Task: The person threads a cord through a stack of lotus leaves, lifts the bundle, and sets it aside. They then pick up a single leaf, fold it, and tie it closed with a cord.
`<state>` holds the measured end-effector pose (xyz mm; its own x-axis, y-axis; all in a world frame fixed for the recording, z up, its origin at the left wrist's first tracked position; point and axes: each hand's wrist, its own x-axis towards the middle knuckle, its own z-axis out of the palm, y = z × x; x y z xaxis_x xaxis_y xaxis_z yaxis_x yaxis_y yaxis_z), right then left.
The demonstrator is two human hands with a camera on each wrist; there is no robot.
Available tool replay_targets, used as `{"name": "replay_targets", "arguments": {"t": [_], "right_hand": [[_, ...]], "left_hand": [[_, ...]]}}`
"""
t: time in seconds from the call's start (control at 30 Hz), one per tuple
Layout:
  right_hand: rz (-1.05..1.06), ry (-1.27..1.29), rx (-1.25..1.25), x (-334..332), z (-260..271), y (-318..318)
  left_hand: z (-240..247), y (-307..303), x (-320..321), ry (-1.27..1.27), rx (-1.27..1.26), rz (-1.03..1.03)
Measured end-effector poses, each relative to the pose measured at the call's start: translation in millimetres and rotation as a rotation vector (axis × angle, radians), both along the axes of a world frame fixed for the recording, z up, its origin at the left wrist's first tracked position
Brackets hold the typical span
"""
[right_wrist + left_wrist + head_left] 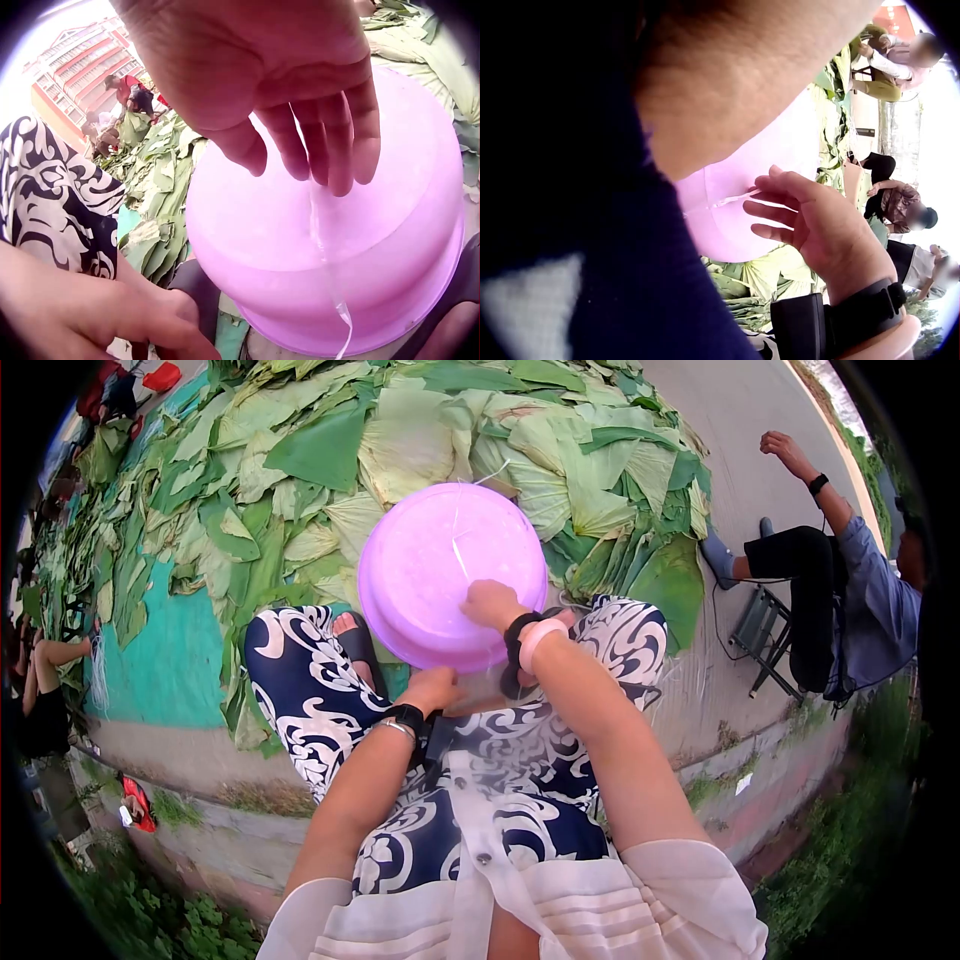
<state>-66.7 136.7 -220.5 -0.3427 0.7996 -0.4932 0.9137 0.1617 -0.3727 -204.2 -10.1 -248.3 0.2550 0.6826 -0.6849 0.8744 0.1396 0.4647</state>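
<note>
A pink-purple plastic basin (420, 550) sits upside down between the person's feet. A thin, pale plastic string (318, 225) runs across its base and down its side, the loose end dangling past the rim. Over the basin, the right hand (493, 605) pinches this string; the left wrist view shows it between the thumb and fingers (772, 214). Close to the basin's near rim is the left hand (432, 688), bent at the knuckles. Its fingertips are hidden in the head view and run out of frame in the right wrist view, so I cannot tell what they hold.
Large green leaves (320, 445) lie heaped beyond and around the basin, partly over a teal sheet (165, 660). At right, a seated person (870, 580) is beside a folding stool (765, 630). More people are at the left edge. A stone ledge (240, 795) runs behind the wearer.
</note>
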Motion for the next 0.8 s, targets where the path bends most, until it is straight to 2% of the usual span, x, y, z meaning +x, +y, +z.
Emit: {"name": "replay_targets", "arguments": {"t": [0.1, 0.2, 0.3, 0.4, 0.43, 0.57, 0.67, 0.73, 0.8], "right_hand": [[-0.014, -0.024, 0.011, 0, 2, 2], [-0.017, -0.024, 0.008, 0, 0, 8], [-0.04, -0.03, -0.011, -1, 2, 9], [-0.03, -0.032, -0.019, -3, 7, 10], [-0.022, -0.033, -0.023, -3, 9, 9], [-0.018, -0.042, -0.024, -2, 11, 10], [-0.015, -0.041, -0.042, -3, 7, 14], [0.012, -0.034, -0.058, -2, 3, 14], [0.053, -0.043, -0.008, -6, 1, 10]], "left_hand": [[-4, 4, -7, 0.023, -0.156, -0.008], [-15, -2, -17, 0.124, -0.056, 0.044], [-21, -5, -35, 0.341, -0.017, 0.169], [-13, -6, -51, 0.432, 0.056, 0.41], [-20, -12, -59, 0.462, 0.123, 0.43], [-46, -25, -89, 0.544, 0.054, 0.437], [-46, -23, -96, 0.56, 0.056, 0.499], [-88, -26, -119, 0.442, -0.074, 0.436], [-93, -20, -126, 0.378, -0.122, 0.426]]}}
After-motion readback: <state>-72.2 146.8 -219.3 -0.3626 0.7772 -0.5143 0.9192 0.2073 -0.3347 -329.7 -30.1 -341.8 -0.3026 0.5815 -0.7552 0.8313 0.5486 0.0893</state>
